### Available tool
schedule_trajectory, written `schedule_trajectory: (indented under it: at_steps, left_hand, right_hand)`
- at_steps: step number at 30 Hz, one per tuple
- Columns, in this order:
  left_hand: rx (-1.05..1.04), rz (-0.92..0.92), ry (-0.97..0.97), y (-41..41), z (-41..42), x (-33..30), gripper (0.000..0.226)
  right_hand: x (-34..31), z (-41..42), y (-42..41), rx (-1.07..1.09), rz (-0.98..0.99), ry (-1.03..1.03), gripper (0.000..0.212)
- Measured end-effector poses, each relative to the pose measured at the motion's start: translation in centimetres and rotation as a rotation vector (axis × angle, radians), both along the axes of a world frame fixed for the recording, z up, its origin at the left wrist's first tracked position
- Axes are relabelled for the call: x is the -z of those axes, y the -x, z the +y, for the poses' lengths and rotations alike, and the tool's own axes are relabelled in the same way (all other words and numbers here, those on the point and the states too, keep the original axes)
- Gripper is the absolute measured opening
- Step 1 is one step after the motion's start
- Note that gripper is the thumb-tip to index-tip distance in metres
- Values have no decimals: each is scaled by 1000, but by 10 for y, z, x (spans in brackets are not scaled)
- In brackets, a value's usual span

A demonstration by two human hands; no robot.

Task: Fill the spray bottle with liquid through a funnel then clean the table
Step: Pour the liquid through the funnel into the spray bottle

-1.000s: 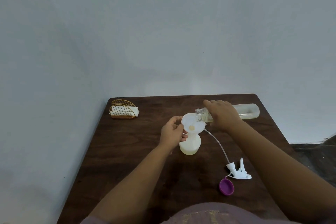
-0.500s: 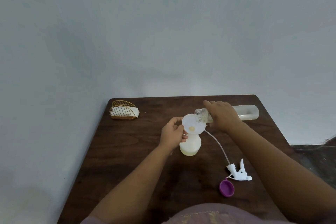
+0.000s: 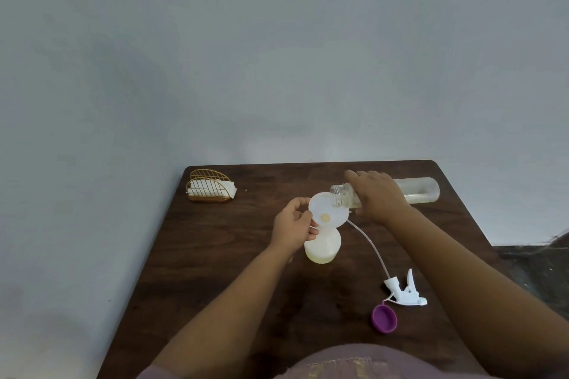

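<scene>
Hands at frame centre, I see: left hand [image 3: 292, 226] pinches the round white funnel [image 3: 328, 214] on the spray bottle [image 3: 323, 247], right hand [image 3: 377, 195] grips a tipped clear bottle [image 3: 415, 190].

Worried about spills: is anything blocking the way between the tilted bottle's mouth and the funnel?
Nothing visible. The clear bottle, tilted in the right hand, has its mouth right over the funnel. The left hand holds the funnel's rim at the side, clear of the pour.
</scene>
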State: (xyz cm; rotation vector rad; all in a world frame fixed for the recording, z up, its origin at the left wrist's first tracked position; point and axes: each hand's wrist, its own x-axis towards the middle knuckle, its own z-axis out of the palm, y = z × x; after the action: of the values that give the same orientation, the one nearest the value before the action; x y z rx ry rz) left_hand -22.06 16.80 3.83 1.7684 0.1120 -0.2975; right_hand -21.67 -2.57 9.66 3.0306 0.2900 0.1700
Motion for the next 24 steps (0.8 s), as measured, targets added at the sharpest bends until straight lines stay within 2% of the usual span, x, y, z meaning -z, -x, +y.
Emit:
schedule_trajectory:
  at_steps: [24]
  left_hand:
    - [4,7,-6,0,0,2,29]
  right_hand:
    - [-4,4,3,17,25,24,45]
